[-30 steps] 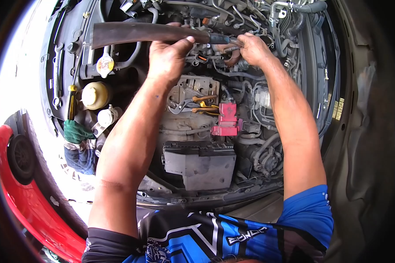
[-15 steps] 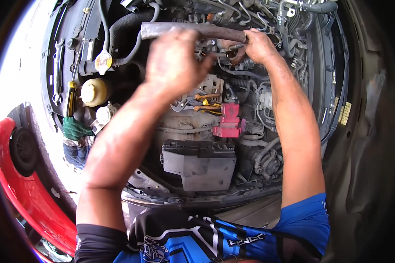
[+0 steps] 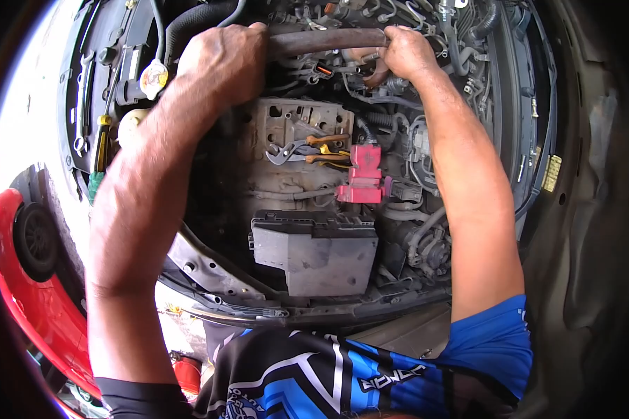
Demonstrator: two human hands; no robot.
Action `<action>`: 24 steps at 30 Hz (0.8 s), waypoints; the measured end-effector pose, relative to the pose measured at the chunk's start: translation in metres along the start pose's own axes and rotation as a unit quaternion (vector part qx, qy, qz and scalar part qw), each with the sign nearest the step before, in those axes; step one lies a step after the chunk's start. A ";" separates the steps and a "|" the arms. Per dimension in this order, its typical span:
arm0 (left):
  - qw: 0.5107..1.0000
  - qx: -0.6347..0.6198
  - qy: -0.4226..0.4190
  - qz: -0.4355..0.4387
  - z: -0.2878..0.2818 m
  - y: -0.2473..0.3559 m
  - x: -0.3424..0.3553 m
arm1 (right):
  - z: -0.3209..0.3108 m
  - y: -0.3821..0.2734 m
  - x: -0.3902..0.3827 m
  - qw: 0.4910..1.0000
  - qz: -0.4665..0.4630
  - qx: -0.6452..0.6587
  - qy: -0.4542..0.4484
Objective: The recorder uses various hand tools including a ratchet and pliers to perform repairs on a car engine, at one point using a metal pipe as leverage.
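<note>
A long brownish metal pipe [image 3: 321, 42] lies crosswise over the far part of the engine bay. My left hand [image 3: 223, 61] is wrapped round its left end, hiding that end. At the other end, my right hand [image 3: 407, 53] is closed on the pipe; whether the pipe meets another tool there is hidden by the fingers. Below the pipe, pliers [image 3: 304, 150] with brown and yellow handles rest on the metal battery tray [image 3: 258, 143], beside a red plastic cover [image 3: 365, 171].
A black fuse box cover [image 3: 321, 255] is near me. Along the left edge lie a wrench [image 3: 84, 105] and a yellow-and-black screwdriver [image 3: 102, 143]. Hoses and wiring crowd the far right. A red car [image 3: 38, 307] stands outside at the left.
My left hand, blurred and loosely over the pipe before, has moved left and closed round its left end. My right hand keeps its hold at the right end, shifted slightly.
</note>
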State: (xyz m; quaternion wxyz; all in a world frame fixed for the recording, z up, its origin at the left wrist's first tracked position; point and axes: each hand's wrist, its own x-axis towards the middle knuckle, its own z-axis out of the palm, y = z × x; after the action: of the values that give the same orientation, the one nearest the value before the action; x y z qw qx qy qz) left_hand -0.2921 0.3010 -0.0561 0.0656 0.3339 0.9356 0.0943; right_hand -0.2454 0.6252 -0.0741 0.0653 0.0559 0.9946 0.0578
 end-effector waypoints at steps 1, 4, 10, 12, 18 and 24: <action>0.999 -0.008 -0.004 -0.034 0.001 0.004 -0.005 | 0.002 0.000 -0.001 1.000 -0.010 -0.004 0.015; 0.996 -0.005 0.011 -0.090 0.000 0.012 -0.010 | 0.011 -0.002 -0.001 0.999 -0.023 -0.006 0.049; 0.990 0.000 0.081 -0.114 -0.008 0.041 -0.020 | 0.015 0.018 -0.001 0.992 -0.085 -0.027 0.087; 0.987 -0.010 0.080 -0.141 -0.002 0.028 -0.028 | -0.013 -0.019 -0.006 0.998 -0.057 0.022 0.031; 0.986 0.003 0.090 -0.143 -0.005 0.042 -0.028 | -0.013 -0.007 -0.007 0.997 -0.059 0.016 0.053; 0.980 -0.010 0.049 -0.192 0.003 0.054 -0.038 | -0.007 -0.005 -0.012 0.992 -0.115 0.022 0.056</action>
State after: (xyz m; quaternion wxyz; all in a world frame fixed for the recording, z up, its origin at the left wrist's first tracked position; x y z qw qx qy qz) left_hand -0.2295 0.3181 -0.0453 0.0403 0.1425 0.9833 0.1060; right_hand -0.2346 0.6182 -0.0665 0.0141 -0.0607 0.9976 0.0310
